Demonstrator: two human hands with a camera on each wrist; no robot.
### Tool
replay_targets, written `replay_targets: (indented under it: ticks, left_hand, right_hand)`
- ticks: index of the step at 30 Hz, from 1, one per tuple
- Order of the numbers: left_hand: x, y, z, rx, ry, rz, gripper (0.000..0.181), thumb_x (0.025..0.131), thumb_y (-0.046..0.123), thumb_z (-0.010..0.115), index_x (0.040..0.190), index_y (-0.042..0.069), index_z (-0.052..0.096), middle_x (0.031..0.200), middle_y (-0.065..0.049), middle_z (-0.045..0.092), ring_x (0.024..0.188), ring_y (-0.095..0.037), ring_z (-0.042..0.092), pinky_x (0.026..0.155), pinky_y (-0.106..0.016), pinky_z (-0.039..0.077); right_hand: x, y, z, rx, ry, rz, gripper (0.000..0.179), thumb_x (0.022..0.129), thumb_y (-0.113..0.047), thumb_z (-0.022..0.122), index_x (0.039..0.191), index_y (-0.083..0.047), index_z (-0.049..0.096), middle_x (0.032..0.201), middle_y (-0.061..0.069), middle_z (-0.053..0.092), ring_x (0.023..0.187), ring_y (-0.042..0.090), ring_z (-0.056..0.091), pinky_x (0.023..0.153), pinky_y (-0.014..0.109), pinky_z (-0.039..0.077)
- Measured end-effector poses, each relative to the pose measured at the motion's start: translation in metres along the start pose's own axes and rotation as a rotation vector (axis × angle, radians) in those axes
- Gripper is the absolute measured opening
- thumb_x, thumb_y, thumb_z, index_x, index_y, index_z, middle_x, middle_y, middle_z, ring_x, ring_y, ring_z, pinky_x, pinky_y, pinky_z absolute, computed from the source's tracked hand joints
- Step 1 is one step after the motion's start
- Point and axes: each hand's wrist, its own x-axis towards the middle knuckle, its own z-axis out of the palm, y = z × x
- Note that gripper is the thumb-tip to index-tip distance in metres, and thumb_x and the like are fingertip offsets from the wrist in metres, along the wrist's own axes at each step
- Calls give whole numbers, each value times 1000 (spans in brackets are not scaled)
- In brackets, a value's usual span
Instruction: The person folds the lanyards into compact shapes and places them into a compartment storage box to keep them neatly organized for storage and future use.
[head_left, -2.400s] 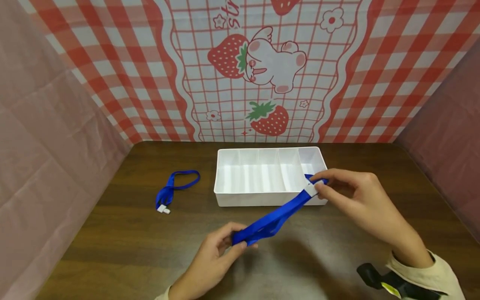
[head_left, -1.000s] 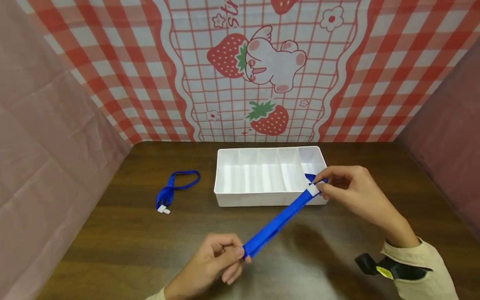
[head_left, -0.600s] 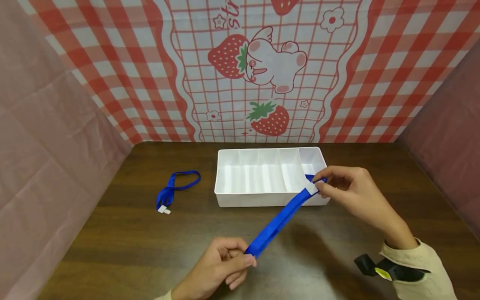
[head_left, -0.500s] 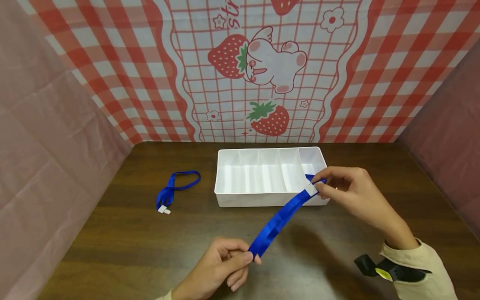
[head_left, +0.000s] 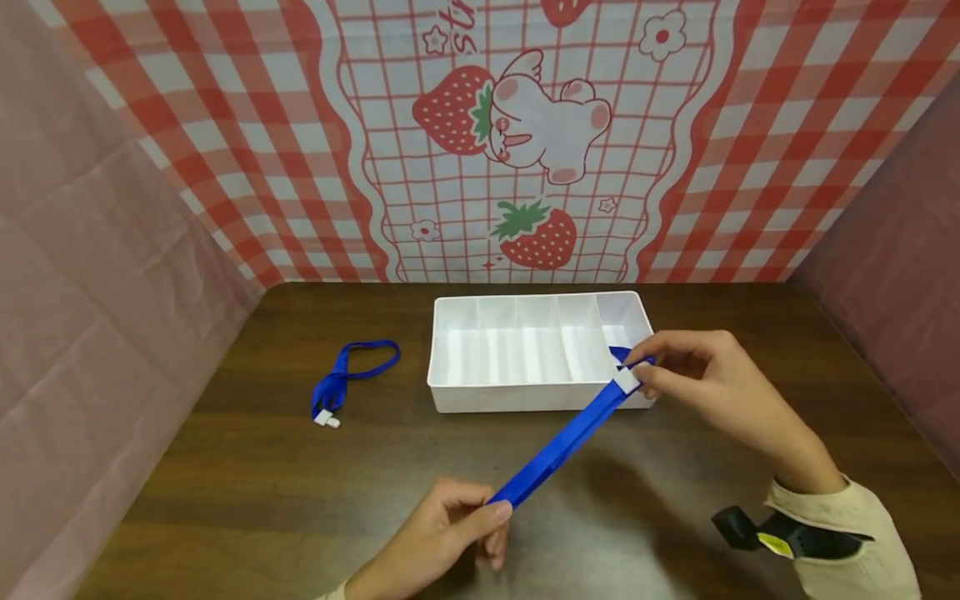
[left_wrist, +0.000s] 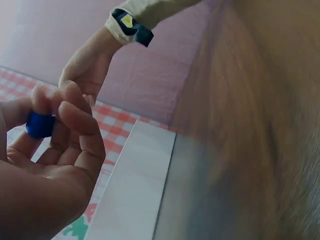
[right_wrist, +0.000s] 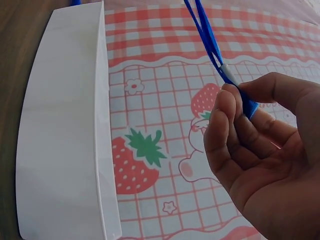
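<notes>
A folded blue lanyard (head_left: 564, 446) stretches slantwise between my two hands in the head view. My left hand (head_left: 442, 529) pinches its lower folded end between thumb and fingers, low over the table. At the upper end my right hand (head_left: 723, 404) pinches it just by the white clip piece (head_left: 626, 381), in front of the white box's right end. A short blue bit of strap (head_left: 619, 353) shows beyond the clip. In the right wrist view, blue strap (right_wrist: 248, 105) sticks out between my thumb and fingers; the left wrist view shows a blue fold (left_wrist: 40, 125) in my fingers.
A white divided box (head_left: 502, 398) stands at the back middle of the brown wooden table (head_left: 247, 500). Left of it lies a second blue lanyard (head_left: 330, 390) with a white clip. A checked strawberry cloth (head_left: 540, 100) hangs behind the table.
My left hand has shifted lower and slightly right while holding its end. The lanyard, sagging half a second ago, is now drawn straight. My right hand stays almost in place.
</notes>
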Motion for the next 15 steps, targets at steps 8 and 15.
replay_targets:
  ticks: [8, 15]
  left_hand:
    - [2, 5, -5, 173, 37, 22, 28, 105, 1, 42, 101, -6, 68, 83, -26, 69, 66, -35, 66, 54, -35, 55]
    - [0, 7, -4, 188, 157, 63, 16, 103, -2, 46, 104, -3, 62, 72, -24, 66, 55, -34, 65, 50, -33, 52]
  right_hand:
    - [-10, 9, -10, -14, 15, 70, 11, 92, -2, 68, 102, -5, 72, 68, 7, 66, 58, 16, 61, 50, 27, 49]
    - [-23, 25, -8, 88, -12, 106, 10, 94, 1, 64, 102, -1, 70, 67, 6, 65, 58, 17, 61, 52, 28, 51]
